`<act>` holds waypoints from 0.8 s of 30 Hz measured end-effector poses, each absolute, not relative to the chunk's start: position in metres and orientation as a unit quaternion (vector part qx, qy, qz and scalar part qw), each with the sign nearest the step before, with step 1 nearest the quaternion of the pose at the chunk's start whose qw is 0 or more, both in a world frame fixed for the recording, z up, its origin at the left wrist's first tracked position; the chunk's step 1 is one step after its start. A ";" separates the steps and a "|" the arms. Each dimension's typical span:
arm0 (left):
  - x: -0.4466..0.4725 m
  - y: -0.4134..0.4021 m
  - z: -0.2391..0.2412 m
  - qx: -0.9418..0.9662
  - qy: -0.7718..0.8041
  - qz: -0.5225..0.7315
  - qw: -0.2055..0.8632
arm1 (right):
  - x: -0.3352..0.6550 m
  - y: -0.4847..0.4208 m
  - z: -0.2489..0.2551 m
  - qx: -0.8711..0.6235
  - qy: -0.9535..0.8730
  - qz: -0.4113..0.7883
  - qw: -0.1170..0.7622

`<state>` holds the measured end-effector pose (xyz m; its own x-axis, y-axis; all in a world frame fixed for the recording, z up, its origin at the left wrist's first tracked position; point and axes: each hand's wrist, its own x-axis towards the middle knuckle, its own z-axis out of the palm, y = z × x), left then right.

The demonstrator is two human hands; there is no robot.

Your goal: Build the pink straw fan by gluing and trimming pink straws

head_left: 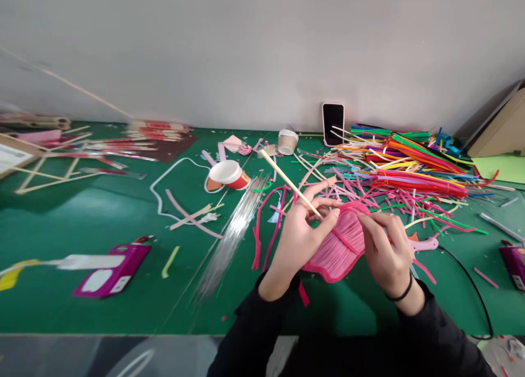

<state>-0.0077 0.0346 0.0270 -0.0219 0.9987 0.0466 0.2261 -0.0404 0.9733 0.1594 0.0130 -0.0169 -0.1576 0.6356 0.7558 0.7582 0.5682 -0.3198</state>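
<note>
Holding a pink panel above the table, toward its near edge. Left hand: fingers closed on a pale stick, thumb on the panel's upper rim. Stick slants up toward the far edge, roughly in line with the rib crossing the panel; cannot tell if the two are joined. Right hand: fingertips drawn together at the rim; cannot tell whether they pinch it.

Risks, as judged:
- Left hand serves both stick and panel; a slack thumb could let the stick swivel.
- Panel looks soft, its lower rim wavy; an uneven tug by the right hand could warp it or part its strands.
- Pink tool lies just beside the right wrist, its cord running to the near edge; a sleeve could snag it.
- Loose strip and wires, left of the panel, could catch if it is lowered there.
</note>
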 end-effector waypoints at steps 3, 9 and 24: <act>-0.008 0.034 0.028 0.558 0.550 0.456 0.422 | 0.159 0.015 -0.016 -0.457 -0.764 -0.060 0.450; -0.008 0.034 0.028 0.562 0.550 0.458 0.415 | 0.159 0.016 -0.017 -0.462 -0.766 -0.052 0.444; -0.017 0.037 0.022 0.544 0.560 0.463 0.420 | 0.166 0.017 -0.013 -0.492 -0.756 -0.044 0.429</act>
<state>-0.0165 0.0367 0.0217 -0.0560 0.9979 0.0324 0.2208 -0.0192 0.9751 0.1663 0.0173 -0.0131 -0.1475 0.7061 0.6925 0.7820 0.5120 -0.3555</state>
